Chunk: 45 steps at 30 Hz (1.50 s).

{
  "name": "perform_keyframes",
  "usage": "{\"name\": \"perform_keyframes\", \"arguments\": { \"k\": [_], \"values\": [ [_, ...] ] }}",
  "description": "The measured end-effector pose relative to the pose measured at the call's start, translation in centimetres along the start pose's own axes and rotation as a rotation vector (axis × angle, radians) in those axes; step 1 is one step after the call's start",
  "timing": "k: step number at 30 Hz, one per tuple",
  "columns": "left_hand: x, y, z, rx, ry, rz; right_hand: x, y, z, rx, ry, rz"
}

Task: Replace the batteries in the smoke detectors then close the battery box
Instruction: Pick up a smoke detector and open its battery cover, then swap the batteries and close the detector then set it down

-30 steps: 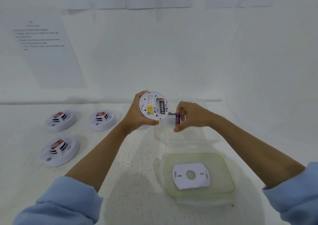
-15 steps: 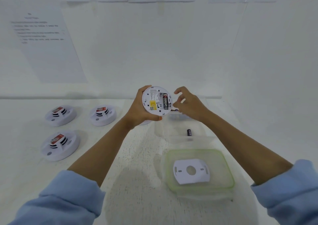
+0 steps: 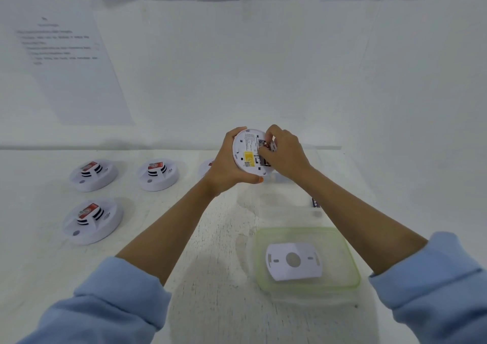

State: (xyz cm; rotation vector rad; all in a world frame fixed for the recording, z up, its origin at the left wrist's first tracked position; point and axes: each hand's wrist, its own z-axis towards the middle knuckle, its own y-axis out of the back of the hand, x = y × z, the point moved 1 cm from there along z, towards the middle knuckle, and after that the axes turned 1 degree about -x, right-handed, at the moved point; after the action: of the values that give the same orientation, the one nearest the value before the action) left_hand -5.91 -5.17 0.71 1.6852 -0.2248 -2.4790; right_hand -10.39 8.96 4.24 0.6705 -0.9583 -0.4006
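Fingers (image 3: 266, 152) of the right hand (image 3: 286, 156) press narrow into the battery bay of the open smoke detector (image 3: 249, 152); whether they pinch a battery or only push on one, I cannot tell, as the fingertips cover the bay. Left hand (image 3: 232, 168) wraps the detector's rim from nine o'clock, thumb under the lower edge, holding it tilted back-side up above the counter (image 3: 216, 264).

Head view, only view. Detector held at centre. Yellow label shows on its back; a dark battery body peeks out under the right fingers. At nine o'clock on the counter, three more smoke detectors (image 3: 92, 175) sit face up, a fourth mostly hidden behind the left wrist. At five o'clock, green-rimmed lid (image 3: 340, 238) lies flat with a white mounting plate (image 3: 293, 260) resting on it. Clear battery box (image 3: 287, 204) stands between lid and hands, hard to trace. One loose battery (image 3: 315, 202) at four o'clock, beside the right forearm.

Step in hand, by my reading: working the cell in the bay. To do it well: keep the left grip firm so the body does not twist, check polarity marks, work against the spring end, press level until the cell sits flush. Mounting plate goes back afterwards.
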Motion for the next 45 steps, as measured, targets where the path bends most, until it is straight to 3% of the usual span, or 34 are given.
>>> {"name": "perform_keyframes", "arguments": {
  "k": [5, 12, 15, 17, 19, 22, 24, 27, 31, 34, 37, 45],
  "values": [
    [0.1, -0.2, -0.1, 0.001, 0.006, -0.006, -0.5, 0.1, 0.2, -0.003, -0.036, 0.074],
    [0.3, -0.3, 0.2, -0.003, 0.006, 0.027, 0.2, 0.9, -0.4, -0.053, 0.120, -0.022],
    [0.2, -0.3, 0.3, 0.002, 0.003, 0.027, 0.2, 1.6, -0.4, -0.177, 0.024, 0.221],
    [0.1, 0.2, 0.4, -0.003, 0.001, 0.054, -0.5, 3.0, -0.2, -0.245, -0.096, 0.242],
    [0.3, 0.8, 0.4, -0.020, 0.013, 0.073, -1.6, 4.2, -0.1, -0.068, -0.227, 0.047],
    [0.7, 1.2, 0.2, -0.036, 0.028, 0.090, -3.4, 3.9, -1.3, 0.424, -0.360, -0.359],
    [1.0, 1.1, 0.2, -0.042, 0.029, 0.100, -4.0, 3.6, -2.2, 0.591, -0.416, -0.473],
    [1.3, 1.2, 0.6, -0.049, 0.019, 0.112, -3.8, 4.2, -1.4, 0.591, -0.454, -0.426],
    [1.6, 1.8, 1.6, -0.083, 0.007, 0.109, -3.4, 3.4, 2.1, 0.344, -0.204, -0.334],
    [2.0, 2.1, 2.2, -0.112, -0.004, 0.100, -4.2, -0.2, 4.2, 0.461, -0.121, -0.356],
    [2.5, 2.4, 2.7, -0.116, -0.003, 0.115, -5.7, -3.4, 5.6, 0.615, -0.182, -0.352],
    [3.3, 2.7, 3.2, -0.109, 0.018, 0.158, -5.7, -4.5, 6.9, 0.671, -0.191, -0.307]
  ]
}}
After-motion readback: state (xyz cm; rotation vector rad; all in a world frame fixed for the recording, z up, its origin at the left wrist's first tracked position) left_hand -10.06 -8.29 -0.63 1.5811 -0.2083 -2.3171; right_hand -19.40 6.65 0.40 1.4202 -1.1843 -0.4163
